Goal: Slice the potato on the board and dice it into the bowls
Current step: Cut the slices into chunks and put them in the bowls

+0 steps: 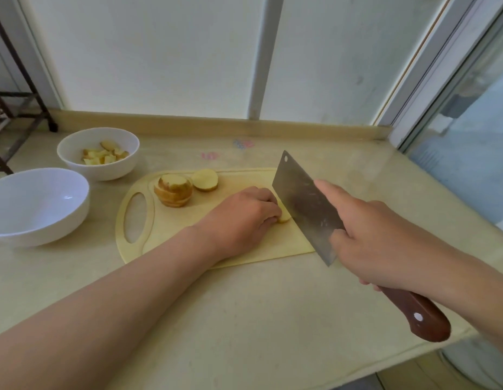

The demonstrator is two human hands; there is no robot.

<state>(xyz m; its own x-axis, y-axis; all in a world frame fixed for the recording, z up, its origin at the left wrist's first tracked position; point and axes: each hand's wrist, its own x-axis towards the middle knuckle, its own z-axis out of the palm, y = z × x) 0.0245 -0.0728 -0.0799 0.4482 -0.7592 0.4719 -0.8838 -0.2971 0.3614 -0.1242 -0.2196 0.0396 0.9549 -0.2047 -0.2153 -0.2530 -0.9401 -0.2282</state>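
On the pale yellow cutting board (pixel 165 237), my left hand (pixel 241 218) presses down on a potato slice (pixel 284 216), mostly hidden under my fingers. My right hand (pixel 377 240) grips a cleaver (pixel 303 204) by its brown wooden handle, index finger along the blade, whose edge rests against the slice. A stack of potato slices (pixel 173 190) and a single potato piece (pixel 205 180) sit at the board's far left. The far white bowl (pixel 123 164) holds several potato chunks. The near white bowl (pixel 39 204) is empty.
The counter's near right edge drops off below the cleaver handle. A low ledge and white panels back the counter. A dark metal rack (pixel 16 108) stands at the far left. A glass pane (pixel 469 136) runs along the right.
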